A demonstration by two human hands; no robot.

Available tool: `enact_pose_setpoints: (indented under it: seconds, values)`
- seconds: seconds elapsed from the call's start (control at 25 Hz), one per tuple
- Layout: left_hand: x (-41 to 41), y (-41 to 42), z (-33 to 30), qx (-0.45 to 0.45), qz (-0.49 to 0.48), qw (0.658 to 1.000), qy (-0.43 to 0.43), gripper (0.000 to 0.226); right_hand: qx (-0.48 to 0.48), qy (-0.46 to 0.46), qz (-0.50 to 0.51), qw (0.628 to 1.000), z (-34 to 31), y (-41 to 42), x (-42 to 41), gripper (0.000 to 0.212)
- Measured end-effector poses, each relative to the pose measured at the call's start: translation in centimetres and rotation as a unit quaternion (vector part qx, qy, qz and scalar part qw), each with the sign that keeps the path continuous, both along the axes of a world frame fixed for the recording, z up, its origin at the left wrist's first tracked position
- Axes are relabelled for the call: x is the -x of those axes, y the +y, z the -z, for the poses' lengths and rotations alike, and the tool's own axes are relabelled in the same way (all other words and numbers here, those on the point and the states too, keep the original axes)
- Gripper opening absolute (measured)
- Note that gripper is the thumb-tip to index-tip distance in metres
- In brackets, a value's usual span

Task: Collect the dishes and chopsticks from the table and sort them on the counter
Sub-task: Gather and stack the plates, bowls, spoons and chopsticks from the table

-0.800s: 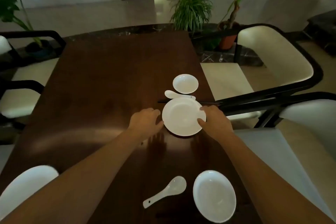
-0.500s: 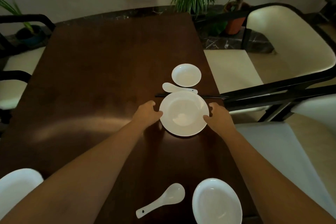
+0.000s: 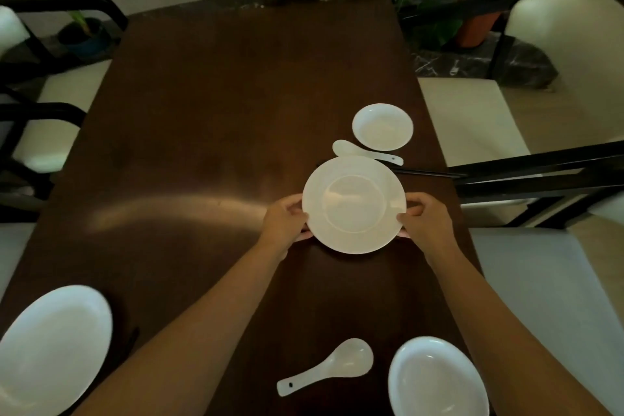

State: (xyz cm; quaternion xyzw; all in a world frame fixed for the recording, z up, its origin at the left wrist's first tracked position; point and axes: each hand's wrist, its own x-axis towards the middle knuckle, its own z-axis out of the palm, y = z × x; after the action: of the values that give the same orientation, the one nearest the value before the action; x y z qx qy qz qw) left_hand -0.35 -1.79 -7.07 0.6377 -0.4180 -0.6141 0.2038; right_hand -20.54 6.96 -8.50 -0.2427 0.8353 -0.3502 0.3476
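Plate (image 3: 354,204): lifted since earlier frame, tilted toward wearer. Left hand (image 3: 285,218) and right hand (image 3: 426,218) pinch opposite rims for balance. Chopsticks (image 3: 425,173), spoon (image 3: 366,151) lie beyond.

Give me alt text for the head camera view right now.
Both hands, left hand and right hand, grip a white plate by its opposite edges over a dark wooden table. Beyond it lie a spoon, a small bowl and black chopsticks.

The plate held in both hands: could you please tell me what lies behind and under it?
Behind the plate, a white spoon, a small bowl and dark chopsticks lie on the table. The plate covers the chopsticks' left part and the tabletop below.
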Motion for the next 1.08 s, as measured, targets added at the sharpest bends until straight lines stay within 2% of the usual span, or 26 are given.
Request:
enact_pose_setpoints:
  seconds: [0.2, 0.36, 0.48, 0.68, 0.96, 1.08]
  values:
    - [-9.3, 2.7, -0.8, 0.004, -0.114, 0.993, 0.015, 0.036, 0.010, -0.131, -0.078, 0.988, -1.2, -1.9, -7.0, 0.032]
    - [-15.4, 5.6, -0.6, -0.012, -0.171, 0.985, 0.013, 0.036, 0.026, -0.181, -0.144, 0.973, -1.2, -1.6, -12.5, 0.032]
    - [-17.8, 7.5, -0.4, -0.025, -0.186, 0.982, 0.032, 0.037, 0.021, -0.201, -0.154, 0.967, -1.1, -0.8, -14.7, 0.032]
    - [-19.5, 9.8, 0.1, -0.033, -0.185, 0.981, 0.046, 0.039, -0.001, -0.201, -0.158, 0.967, -0.7, 1.0, -16.3, 0.035]
    - [-20.0, 11.2, 0.9, -0.030, -0.169, 0.985, 0.036, 0.042, -0.022, -0.146, -0.172, 0.974, 0.1, 2.6, -16.9, 0.038]
    - [-20.1, 11.5, 1.1, 0.000, -0.119, 0.992, -0.042, 0.040, -0.038, -0.088, -0.202, 0.975, 0.1, 2.6, -17.1, 0.037]
